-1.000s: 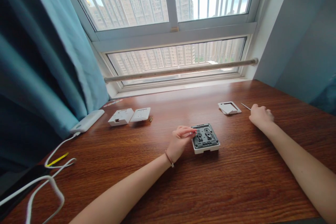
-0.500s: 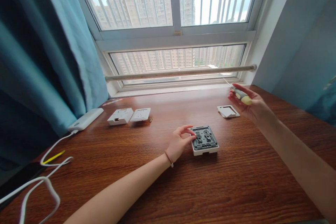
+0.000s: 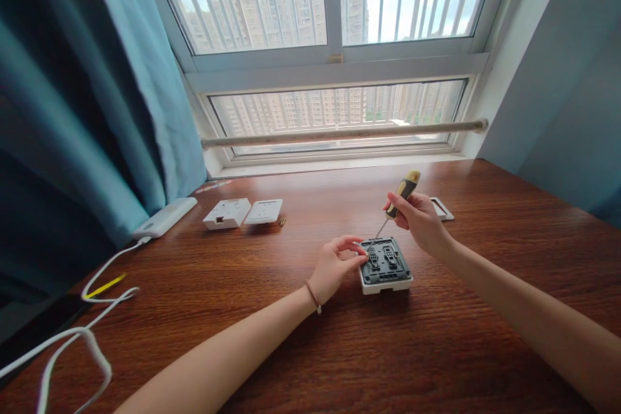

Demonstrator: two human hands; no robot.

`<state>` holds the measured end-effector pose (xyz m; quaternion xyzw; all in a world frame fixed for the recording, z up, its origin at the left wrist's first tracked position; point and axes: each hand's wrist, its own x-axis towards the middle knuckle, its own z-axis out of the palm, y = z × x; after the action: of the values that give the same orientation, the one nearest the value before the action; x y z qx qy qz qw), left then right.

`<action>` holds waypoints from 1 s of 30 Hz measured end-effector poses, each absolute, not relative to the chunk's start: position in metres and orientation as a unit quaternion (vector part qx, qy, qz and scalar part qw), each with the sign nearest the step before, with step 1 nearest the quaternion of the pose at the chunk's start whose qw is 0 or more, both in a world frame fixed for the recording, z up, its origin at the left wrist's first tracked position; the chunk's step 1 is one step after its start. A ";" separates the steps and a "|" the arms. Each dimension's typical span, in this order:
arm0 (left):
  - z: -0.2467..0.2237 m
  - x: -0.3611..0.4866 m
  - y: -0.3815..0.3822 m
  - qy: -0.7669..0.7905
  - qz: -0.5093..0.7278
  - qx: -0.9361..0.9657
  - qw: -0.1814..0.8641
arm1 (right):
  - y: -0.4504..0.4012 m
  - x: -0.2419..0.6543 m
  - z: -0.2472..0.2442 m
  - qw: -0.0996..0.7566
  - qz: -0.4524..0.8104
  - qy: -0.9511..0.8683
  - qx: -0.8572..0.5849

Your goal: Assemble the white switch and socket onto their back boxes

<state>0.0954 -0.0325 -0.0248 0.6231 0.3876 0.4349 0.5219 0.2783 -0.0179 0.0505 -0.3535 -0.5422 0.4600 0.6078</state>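
Note:
A light switch (image 3: 384,265) with a dark grey inner frame lies on a white back box, its two rocker mechanisms facing up. At its left edge my left hand (image 3: 334,265) is closed, with thumb and forefinger pinching a small screw (image 3: 367,254), mostly hidden by the fingertips. My right hand (image 3: 421,220) is wrapped round the handle of a screwdriver (image 3: 403,191), dark grey and yellow. The thin shaft slants down to the left, and its tip is by my left fingertips. Whether the tip sits in the screw head I cannot tell.
Behind my right hand lies a white cover frame (image 3: 442,209), partly hidden. Further left are a white box (image 3: 226,214), a white socket panel (image 3: 263,211) and several brass screws (image 3: 282,221). A white power strip (image 3: 165,217) with a cable and a yellow stick (image 3: 106,286) lie far left.
My right hand has brought the screwdriver left and down, turning its shaft to point at the switch. My left hand keeps its pinch at the switch's edge. The view has shifted slightly.

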 end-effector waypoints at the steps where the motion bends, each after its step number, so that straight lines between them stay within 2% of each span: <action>1: -0.025 0.095 -0.032 0.388 0.434 0.621 0.524 | -0.016 0.279 0.049 0.603 0.466 -0.541 -0.356; 15: -0.025 0.094 -0.032 0.389 0.430 0.636 0.509 | -0.008 0.279 0.037 0.574 0.455 -0.573 -0.368; 24: -0.026 0.093 -0.032 0.394 0.428 0.656 0.482 | -0.028 0.277 0.056 0.489 0.269 -0.730 -0.395; 26: -0.026 0.093 -0.033 0.393 0.429 0.657 0.479 | -0.034 0.274 0.062 0.476 0.265 -0.740 -0.395; 30: -0.025 0.093 -0.033 0.389 0.429 0.657 0.483 | -0.042 0.268 0.065 0.505 0.272 -0.715 -0.400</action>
<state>0.0933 -0.0332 -0.0249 0.6570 0.3888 0.4289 0.4829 0.2683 -0.0424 0.0648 -0.4004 -0.7146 0.2721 0.5049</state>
